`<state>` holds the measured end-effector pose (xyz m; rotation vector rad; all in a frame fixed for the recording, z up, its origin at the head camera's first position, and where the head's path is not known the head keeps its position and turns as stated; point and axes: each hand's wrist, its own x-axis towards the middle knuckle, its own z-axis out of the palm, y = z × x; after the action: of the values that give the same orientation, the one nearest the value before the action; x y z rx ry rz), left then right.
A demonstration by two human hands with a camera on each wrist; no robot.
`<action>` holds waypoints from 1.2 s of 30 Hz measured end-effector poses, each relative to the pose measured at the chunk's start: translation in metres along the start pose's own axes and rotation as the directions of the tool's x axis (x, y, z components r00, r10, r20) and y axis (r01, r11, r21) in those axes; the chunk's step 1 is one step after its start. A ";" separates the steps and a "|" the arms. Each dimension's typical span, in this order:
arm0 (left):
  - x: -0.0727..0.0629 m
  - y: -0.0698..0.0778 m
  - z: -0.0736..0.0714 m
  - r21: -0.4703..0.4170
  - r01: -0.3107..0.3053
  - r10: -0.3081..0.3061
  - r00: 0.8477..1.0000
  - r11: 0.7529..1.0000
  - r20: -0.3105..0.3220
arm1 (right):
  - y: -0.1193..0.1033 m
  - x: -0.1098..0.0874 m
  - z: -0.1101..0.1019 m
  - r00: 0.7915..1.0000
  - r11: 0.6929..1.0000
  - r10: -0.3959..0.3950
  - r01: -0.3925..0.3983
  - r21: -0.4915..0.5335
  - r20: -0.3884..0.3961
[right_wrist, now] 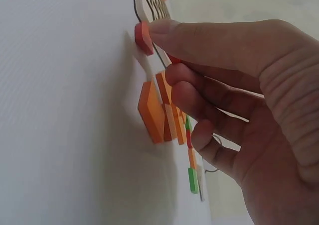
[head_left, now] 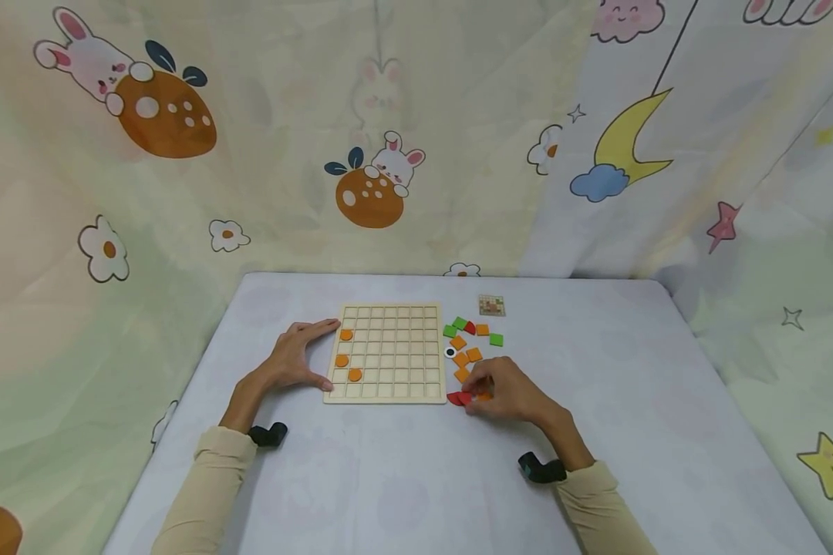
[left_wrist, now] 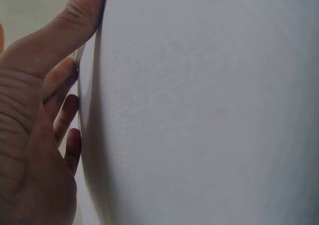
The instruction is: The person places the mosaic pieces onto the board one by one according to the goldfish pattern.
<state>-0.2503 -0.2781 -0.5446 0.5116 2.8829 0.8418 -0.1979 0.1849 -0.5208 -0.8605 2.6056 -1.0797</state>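
Three orange discs [head_left: 355, 375] sit in cells near the left side of the gridded wooden board [head_left: 389, 400], which lies on the white tabletop [head_left: 361, 478]. Left hand [head_left: 293, 357]: fingers and thumb spread wide apart, bracing the board's left edge, thumb near the lower corner, fingertips near the upper one. Right hand [head_left: 508, 389]: fingers curled, thumb and index at the red pieces [head_left: 454, 398] just off the board's lower right corner; can't tell whether the pinch is actually closed on one. Thumb tip is right at a red piece in the right wrist view. Orange tiles [head_left: 474, 354], green tiles [head_left: 496, 340] and a white eye-like disc [head_left: 450, 352] lie loose right of the board; small patterned card [head_left: 491, 305] beyond them. Black wrist camera [head_left: 268, 435] on left wrist, another on right.
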 end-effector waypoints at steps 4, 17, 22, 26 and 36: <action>-0.001 0.003 0.000 0.001 0.006 -0.006 1.000 1.000 0.003 | -0.002 0.007 0.005 0.999 0.999 -0.028 0.028 0.019 -0.025; 0.001 0.002 -0.001 0.020 -0.013 0.014 1.000 1.000 -0.008 | -0.015 0.040 0.022 0.996 0.995 -0.084 0.085 0.044 -0.027; 0.002 0.002 0.000 0.026 -0.011 0.012 1.000 1.000 -0.010 | -0.019 0.052 0.028 0.996 0.992 -0.080 0.082 0.092 -0.027; 0.000 0.004 -0.001 0.009 -0.005 0.005 1.000 1.000 -0.009 | -0.022 0.062 0.035 0.995 0.989 -0.094 0.099 0.106 -0.043; -0.001 0.004 0.001 0.007 -0.004 0.004 1.000 1.000 -0.015 | -0.032 0.091 0.051 0.989 0.985 -0.142 0.146 0.091 -0.043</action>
<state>-0.2476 -0.2748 -0.5436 0.5140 2.9006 0.8405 -0.2385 0.0842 -0.5308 -1.0299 2.5306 -1.2553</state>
